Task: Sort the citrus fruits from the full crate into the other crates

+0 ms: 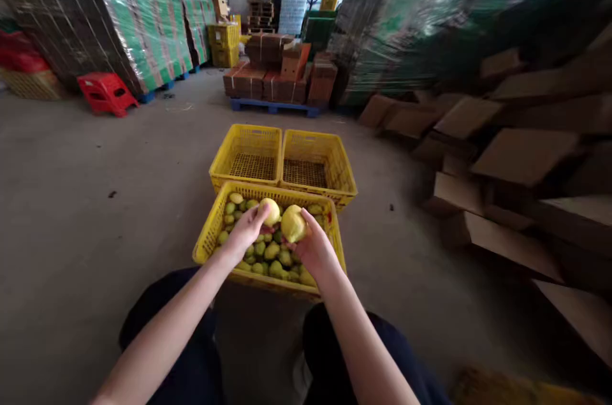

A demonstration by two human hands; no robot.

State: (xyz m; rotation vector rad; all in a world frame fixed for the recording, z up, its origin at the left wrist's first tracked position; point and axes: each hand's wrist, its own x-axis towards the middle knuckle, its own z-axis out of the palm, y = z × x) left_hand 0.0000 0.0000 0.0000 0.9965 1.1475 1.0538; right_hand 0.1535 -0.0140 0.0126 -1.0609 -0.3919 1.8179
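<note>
My left hand (pixel 248 230) is closed around a pale yellow lemon (pixel 270 212). Close beside it, my right hand (pixel 312 245) grips a second, slightly larger yellow lemon (pixel 293 224) between thumb and fingers. Both lemons are held above a yellow plastic crate (pixel 204 238) that stands in front of my knees. Inside that crate lie many green and yellow lemons (pixel 271 250), partly covered by my hands.
Two more yellow crates, a left one (pixel 221 159) and a right one (pixel 345 169), stand just beyond, with bare grid bottoms. Cardboard boxes (pixel 526 153) pile up on the right. Farther off are a blue pallet (pixel 272 106) with stacked cartons and a red stool (pixel 108 92).
</note>
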